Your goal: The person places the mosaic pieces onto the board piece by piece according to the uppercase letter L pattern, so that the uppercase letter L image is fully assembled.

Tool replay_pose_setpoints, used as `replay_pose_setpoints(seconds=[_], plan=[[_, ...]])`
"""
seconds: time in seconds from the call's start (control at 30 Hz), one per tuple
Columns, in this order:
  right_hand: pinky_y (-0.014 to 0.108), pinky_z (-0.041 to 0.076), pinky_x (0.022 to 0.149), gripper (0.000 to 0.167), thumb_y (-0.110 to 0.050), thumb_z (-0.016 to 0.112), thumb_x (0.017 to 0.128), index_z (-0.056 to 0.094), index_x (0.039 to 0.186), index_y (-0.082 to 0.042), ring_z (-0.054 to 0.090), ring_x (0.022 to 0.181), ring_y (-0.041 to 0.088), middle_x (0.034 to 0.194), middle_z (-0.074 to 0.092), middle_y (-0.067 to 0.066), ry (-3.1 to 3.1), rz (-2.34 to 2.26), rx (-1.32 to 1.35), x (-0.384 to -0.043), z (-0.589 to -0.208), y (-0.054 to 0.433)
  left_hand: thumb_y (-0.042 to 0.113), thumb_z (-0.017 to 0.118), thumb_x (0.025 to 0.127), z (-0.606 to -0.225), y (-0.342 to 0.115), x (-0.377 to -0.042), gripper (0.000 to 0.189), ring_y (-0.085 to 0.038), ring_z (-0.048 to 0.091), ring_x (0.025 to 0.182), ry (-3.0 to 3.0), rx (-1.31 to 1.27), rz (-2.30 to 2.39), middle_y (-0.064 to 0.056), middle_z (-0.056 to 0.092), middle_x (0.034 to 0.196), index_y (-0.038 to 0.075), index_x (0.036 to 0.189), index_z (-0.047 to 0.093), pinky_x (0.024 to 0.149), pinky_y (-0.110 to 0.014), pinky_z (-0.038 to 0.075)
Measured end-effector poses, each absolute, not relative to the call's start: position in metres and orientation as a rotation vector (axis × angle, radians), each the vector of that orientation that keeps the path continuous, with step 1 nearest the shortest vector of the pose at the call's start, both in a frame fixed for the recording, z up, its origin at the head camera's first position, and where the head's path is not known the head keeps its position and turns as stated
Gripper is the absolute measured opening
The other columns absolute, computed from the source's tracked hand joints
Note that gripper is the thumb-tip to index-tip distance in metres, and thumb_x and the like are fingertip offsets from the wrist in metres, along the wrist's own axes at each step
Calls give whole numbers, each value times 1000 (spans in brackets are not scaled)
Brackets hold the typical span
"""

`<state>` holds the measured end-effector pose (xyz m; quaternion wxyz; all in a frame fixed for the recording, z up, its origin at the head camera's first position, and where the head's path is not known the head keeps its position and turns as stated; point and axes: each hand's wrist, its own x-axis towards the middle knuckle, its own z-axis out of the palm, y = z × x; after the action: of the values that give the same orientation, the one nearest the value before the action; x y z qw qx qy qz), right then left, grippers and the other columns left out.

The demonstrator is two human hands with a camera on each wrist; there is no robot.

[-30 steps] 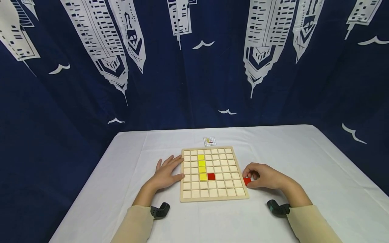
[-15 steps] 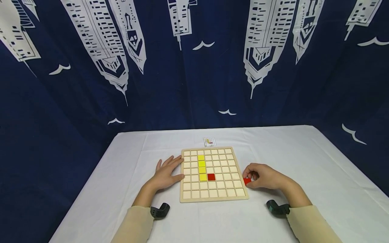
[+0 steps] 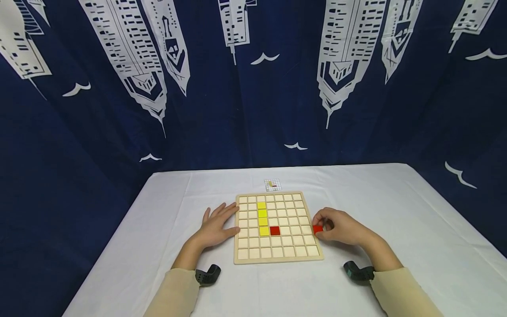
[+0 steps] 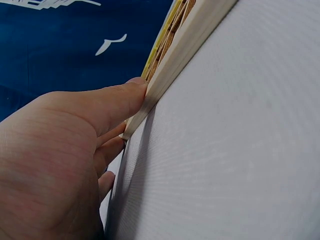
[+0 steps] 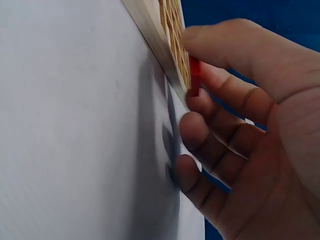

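Note:
A wooden grid board [image 3: 279, 261] lies flat on the table. Several yellow square tiles [image 3: 263, 221] stand in one column on it, and a red square tile [image 3: 275, 230] sits right of the lowest yellow one. My left hand [image 3: 215, 229] rests at the board's left edge, fingers extended; in the left wrist view the thumb [image 4: 117, 102] touches the board's side. Beside the right edge, my right hand [image 3: 339, 226] pinches another red square tile [image 3: 317, 229] between thumb and fingers. The right wrist view shows this tile [image 5: 194, 77] raised off the cloth, near the rim.
A small printed card [image 3: 273, 185] with a coloured grid pattern lies behind the board. White cloth [image 3: 190, 290] covers the table. A dark blue curtain [image 3: 245, 110] with white building prints hangs behind. Each wrist wears a black device [image 3: 208, 274].
My right hand has lifted the red tile and shifted slightly left and away from me, to the board's right edge. The left hand and the tiles on the board have stayed put.

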<state>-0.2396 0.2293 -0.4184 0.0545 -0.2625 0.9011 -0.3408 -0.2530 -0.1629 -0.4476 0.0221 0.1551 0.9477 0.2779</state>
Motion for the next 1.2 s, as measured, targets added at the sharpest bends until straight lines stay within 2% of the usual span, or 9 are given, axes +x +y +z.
replay_pose_setpoints(seconds=[0.2, 0.4, 0.67, 1.2], plan=[[18, 44, 62, 24, -12, 79, 83, 64, 101, -13, 49, 72, 7, 94, 60, 3, 2749, -1058, -808, -238, -419, 218, 35, 67, 92, -449, -163, -254, 66, -31, 17, 156, 2940, 483, 857, 1, 34, 164, 19, 152, 44, 123, -64, -7], [17, 45, 65, 23, -11, 78, 84, 64, 102, -14, 52, 75, 11, 92, 59, 2, 2748, -1060, -860, -236, -422, 209, 35, 68, 91, -451, -163, -254, 66, -30, 18, 156, 2941, 471, 856, 2, 34, 164, 20, 151, 45, 123, -64, -7], [18, 43, 64, 23, -11, 79, 83, 69, 103, -15, 51, 76, 12, 89, 58, 1, 2815, -1029, -798, -238, -422, 194, 36, 68, 92, -451, -162, -255, 66, -30, 17, 156, 2946, 473, 854, 2, 34, 164, 20, 152, 44, 123, -63, -8], [19, 44, 67, 21, -17, 82, 81, 70, 98, -17, 50, 77, 10, 89, 60, -3, 2855, -961, -835, -242, -426, 154, 34, 68, 91, -450, -162, -255, 66, -30, 17, 156, 2940, 465, 871, 1, 34, 164, 20, 151, 45, 123, -63, -7]])
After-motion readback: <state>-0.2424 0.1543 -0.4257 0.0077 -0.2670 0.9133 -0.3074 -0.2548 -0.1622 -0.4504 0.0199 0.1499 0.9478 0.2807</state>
